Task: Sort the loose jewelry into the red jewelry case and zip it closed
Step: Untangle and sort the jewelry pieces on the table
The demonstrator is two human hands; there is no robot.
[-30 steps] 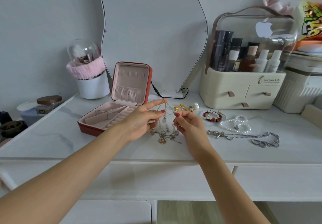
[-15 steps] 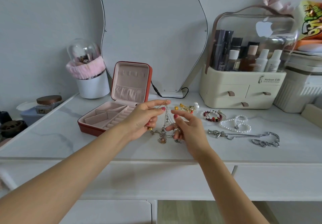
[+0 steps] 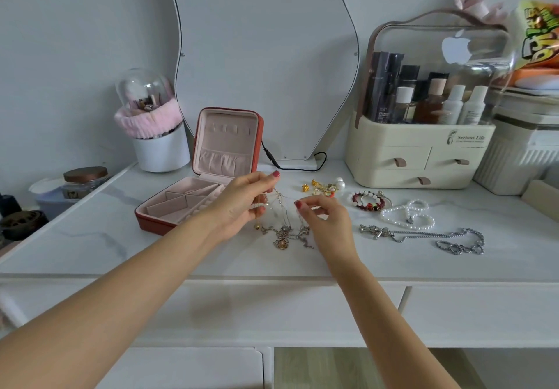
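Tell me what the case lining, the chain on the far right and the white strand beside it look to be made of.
Red jewelry case: lining looks like matte pink velvet or suede-like fabric; soft, no shine, a gathered pocket in the lid. Silver chain: seemingly polished metal; grey links catching bright glints. Pearl strand: round, glossy white beads; real pearl or plastic cannot be told from here.

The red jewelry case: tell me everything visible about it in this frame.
The red case is a small square box with rounded corners, red outside and lined in what looks like pale pink velvet. It lies unzipped on the white tabletop, left of the hands, lid standing upright at the back. The lid lining has a gathered pocket below a row of small tabs. The base holds divided compartments and, along its right side, ring rolls. No jewelry shows inside. The left hand overlaps its right edge; contact is unclear.
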